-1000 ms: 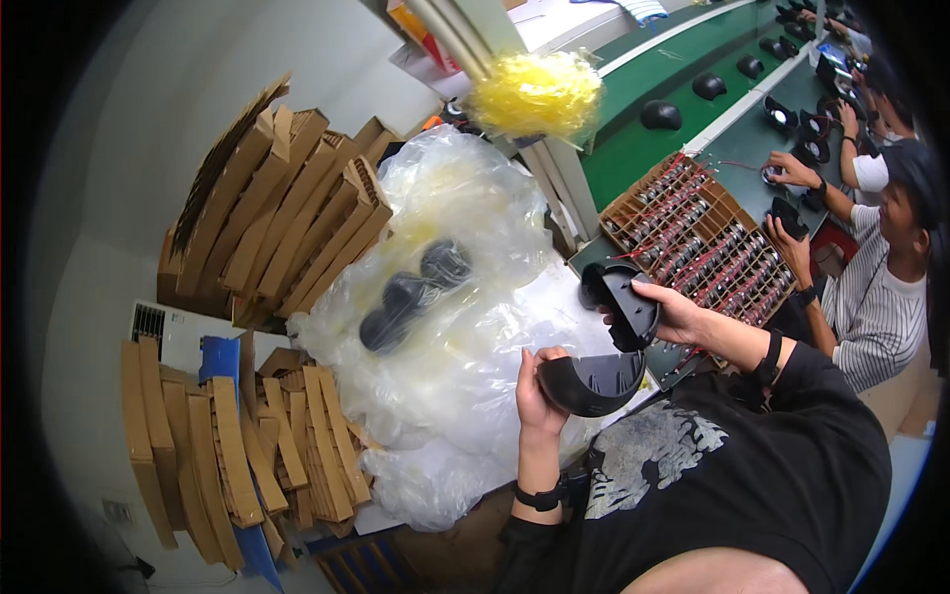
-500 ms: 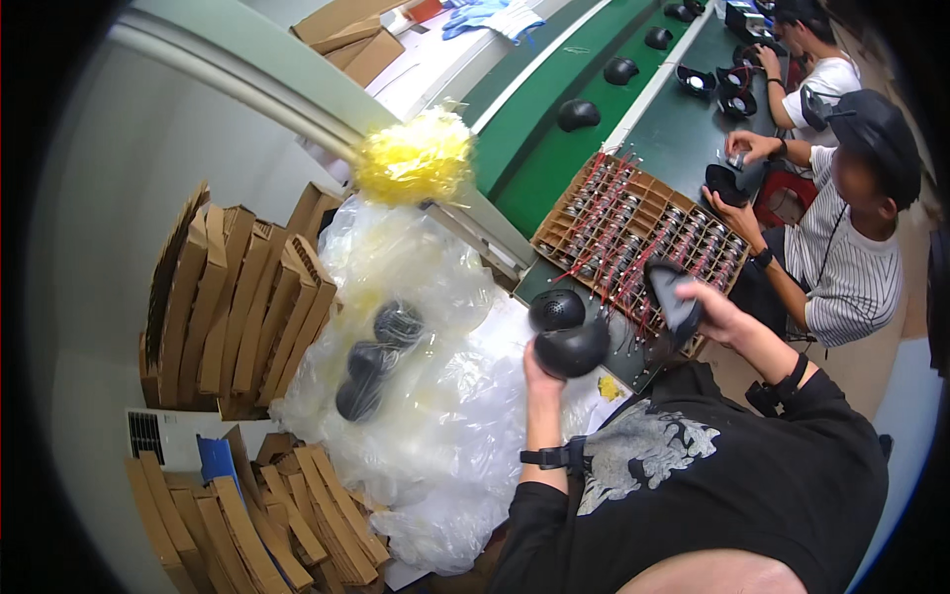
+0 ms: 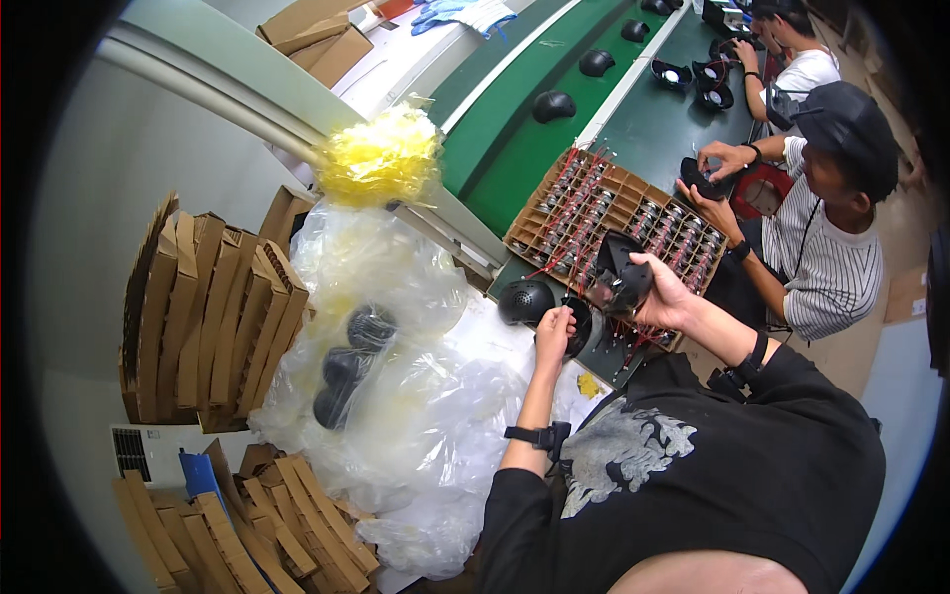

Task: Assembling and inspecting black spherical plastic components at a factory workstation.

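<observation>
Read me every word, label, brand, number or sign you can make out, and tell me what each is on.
No legible text anywhere in view.
Black shell in the right hand: no lettering I can make out.
Black shirt: pale graphic print, no readable words.
Brown carton, far right: pale label, too small to read.

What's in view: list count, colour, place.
Divided tray: one, brown, right of centre
Wired parts: many, silver, red leads, in tray
Handheld shell: seemingly one, black, over tray
Rounded parts: two, black, centre
Plastic sheeting: one heap, clear, left
Domes: three, black, amid sheeting
Belt: one, green, top
Belt shells: several, black, along belt
Bundle: one, yellow, upper left
Cardboard: many pieces, brown, left
Gloves: some, blue, white, top
Co-workers: at least two, white tops, right
Left grip: one, bare, centre
Right grip: one, bare, on handheld shell
</observation>
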A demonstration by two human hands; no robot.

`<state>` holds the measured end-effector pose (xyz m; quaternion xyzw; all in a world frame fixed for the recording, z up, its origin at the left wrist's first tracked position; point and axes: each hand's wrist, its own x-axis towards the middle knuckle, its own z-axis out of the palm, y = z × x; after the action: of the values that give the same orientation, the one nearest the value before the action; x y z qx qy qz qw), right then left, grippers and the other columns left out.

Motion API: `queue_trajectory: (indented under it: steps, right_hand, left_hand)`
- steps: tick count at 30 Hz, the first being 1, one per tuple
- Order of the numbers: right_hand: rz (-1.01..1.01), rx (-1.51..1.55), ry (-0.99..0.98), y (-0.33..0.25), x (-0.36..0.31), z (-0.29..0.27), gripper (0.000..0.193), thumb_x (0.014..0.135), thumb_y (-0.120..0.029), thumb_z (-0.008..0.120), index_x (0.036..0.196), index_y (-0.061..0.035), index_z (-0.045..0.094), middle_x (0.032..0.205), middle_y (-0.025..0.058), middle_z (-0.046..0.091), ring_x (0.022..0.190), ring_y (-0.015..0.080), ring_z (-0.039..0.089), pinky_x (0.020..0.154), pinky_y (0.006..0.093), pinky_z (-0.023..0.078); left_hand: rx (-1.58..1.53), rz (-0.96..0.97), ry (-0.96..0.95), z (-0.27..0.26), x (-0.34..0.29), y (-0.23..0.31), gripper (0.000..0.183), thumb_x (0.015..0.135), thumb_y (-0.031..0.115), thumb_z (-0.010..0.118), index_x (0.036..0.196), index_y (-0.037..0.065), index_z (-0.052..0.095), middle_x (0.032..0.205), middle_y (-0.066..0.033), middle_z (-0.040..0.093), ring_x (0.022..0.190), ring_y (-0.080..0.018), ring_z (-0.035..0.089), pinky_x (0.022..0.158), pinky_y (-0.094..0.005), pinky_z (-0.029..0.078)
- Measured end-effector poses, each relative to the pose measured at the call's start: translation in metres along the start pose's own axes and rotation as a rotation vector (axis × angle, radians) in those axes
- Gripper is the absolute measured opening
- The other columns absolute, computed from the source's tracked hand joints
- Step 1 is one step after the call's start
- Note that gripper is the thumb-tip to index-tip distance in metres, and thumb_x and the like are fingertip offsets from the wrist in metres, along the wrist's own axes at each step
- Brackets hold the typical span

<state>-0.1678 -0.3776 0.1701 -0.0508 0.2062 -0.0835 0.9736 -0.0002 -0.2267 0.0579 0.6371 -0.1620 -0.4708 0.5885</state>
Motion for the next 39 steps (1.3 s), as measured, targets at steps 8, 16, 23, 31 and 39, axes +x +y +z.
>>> queue_trajectory:
  steps: [8,16,23,31,39]
  right_hand:
    - [0.057,-0.215,0.094,0.019,0.015,0.017,0.036,0.088,-0.034,0.052,0.108,-0.005,0.056,0.1,0.0093,0.065,0.091,0.0219,0.065,0.085,0.0419,0.05]
    - [-0.277,-0.471,-0.005,0.005,0.064,0.067,0.036,0.085,-0.034,0.057,0.108,-0.0067,0.056,0.098,0.008,0.065,0.089,0.0206,0.064,0.086,0.0388,0.049]
    - [-0.379,-0.188,0.254,-0.142,0.144,0.061,0.04,0.082,-0.042,0.059,0.112,-0.0153,0.054,0.104,0.0057,0.062,0.099,0.0223,0.058,0.083,0.0453,0.045]
    - [-0.149,-0.202,0.249,-0.136,0.253,0.062,0.042,0.081,-0.044,0.062,0.111,-0.0163,0.055,0.112,0.0069,0.059,0.102,0.0248,0.057,0.089,0.0474,0.043]
    - [-0.241,-0.158,0.389,-0.182,0.356,-0.016,0.046,0.079,-0.05,0.062,0.112,-0.0184,0.055,0.113,0.0069,0.058,0.107,0.0263,0.053,0.095,0.0469,0.037]
  left_hand:
    - [0.635,0.57,0.01,0.022,-0.092,0.157,0.038,0.071,0.009,0.077,0.104,0.002,0.059,0.095,-0.0077,0.063,0.083,-0.0106,0.058,0.075,-0.0243,0.047]
    - [0.766,0.906,0.024,0.027,-0.13,0.172,0.009,0.074,0.004,0.071,0.075,0.004,0.062,0.069,-0.0063,0.057,0.061,-0.0209,0.057,0.055,-0.0307,0.045]
    - [0.586,1.05,0.328,-0.003,-0.13,0.259,0.025,0.065,0.002,0.079,0.08,0.003,0.059,0.076,-0.0065,0.057,0.069,-0.0203,0.055,0.065,-0.0276,0.047]
    - [0.696,1.195,0.668,-0.047,-0.023,0.324,0.04,0.074,0.021,0.077,0.098,0.002,0.051,0.089,-0.0054,0.051,0.081,-0.0178,0.047,0.077,-0.0309,0.04]
    - [0.782,1.337,0.856,-0.045,-0.004,0.297,0.089,0.07,0.051,0.074,0.124,0.0,0.026,0.123,-0.0165,0.031,0.112,-0.028,0.034,0.094,-0.041,0.029]
